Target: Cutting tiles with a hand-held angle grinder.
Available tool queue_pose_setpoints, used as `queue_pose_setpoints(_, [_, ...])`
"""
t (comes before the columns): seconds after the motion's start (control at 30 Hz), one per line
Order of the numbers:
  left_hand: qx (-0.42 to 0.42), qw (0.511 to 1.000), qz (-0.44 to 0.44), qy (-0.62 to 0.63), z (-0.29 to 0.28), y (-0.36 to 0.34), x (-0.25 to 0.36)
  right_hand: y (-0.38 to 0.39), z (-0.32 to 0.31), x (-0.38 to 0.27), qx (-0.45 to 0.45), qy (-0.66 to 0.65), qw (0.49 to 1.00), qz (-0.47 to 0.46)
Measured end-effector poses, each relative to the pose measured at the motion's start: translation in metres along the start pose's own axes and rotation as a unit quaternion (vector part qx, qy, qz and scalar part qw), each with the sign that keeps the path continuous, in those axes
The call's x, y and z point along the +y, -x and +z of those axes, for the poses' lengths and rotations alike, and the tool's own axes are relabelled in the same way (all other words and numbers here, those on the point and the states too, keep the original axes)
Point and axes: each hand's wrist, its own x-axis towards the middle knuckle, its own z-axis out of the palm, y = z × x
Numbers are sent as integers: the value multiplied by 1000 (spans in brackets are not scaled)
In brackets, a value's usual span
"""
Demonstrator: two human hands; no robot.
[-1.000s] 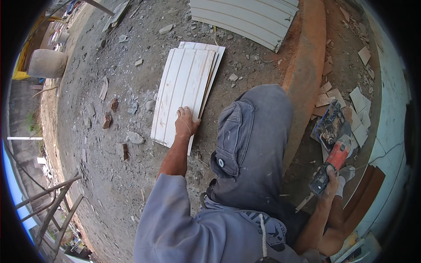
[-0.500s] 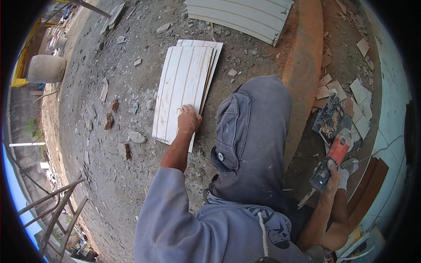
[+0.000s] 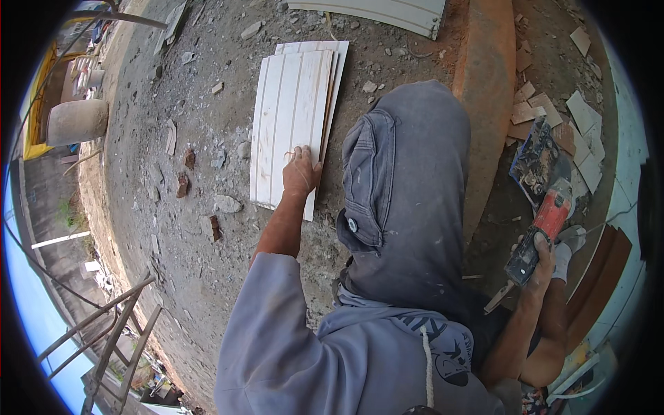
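Note:
A small stack of white grooved panels [image 3: 287,117] lies on the ground ahead of me, left of my bent knee. My left hand [image 3: 301,174] rests on the near part of the top panel, fingers lying on its face and thumb toward the right edge. Low at my right side, my right hand [image 3: 543,259] is wrapped round the dark body of a red and black angle grinder [image 3: 552,214]. The grinder's head points away from me, beside a dusty blue-edged object [image 3: 536,166] whose kind I cannot make out. The grinder's disc is not clearly visible.
Another grooved panel [image 3: 387,12] lies at the far edge. A raised reddish ledge [image 3: 487,83] runs along the right, with broken tiles [image 3: 588,131] beyond. Brown boards [image 3: 603,280] lie near my right foot. Rubble, a round tub [image 3: 77,123] and a metal frame [image 3: 114,332] stand left.
The view has tilted slightly, so the panels sit higher in it and the grinder farther right. My left hand stays on the stack; my right keeps its hold on the grinder.

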Motion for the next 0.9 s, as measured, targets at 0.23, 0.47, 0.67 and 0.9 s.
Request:
queue_pose_setpoints(0.23, [31,999,13,8,13,37,-18,-8,-13,7,-6,-13,1000,12])
queue_pose_setpoints(0.47, [17,999,-27,-24,28,69,-16,-10,-7,10,-6,-22,1000,16])
queue_pose_setpoints(0.67, [-26,1000,-5,11,16,62,-15,-3,-8,6,-11,-13,1000,-1])
queue_pose_setpoints(0.9, [16,999,-6,-51,31,67,-16,3,0,2,-7,-10,1000,-19])
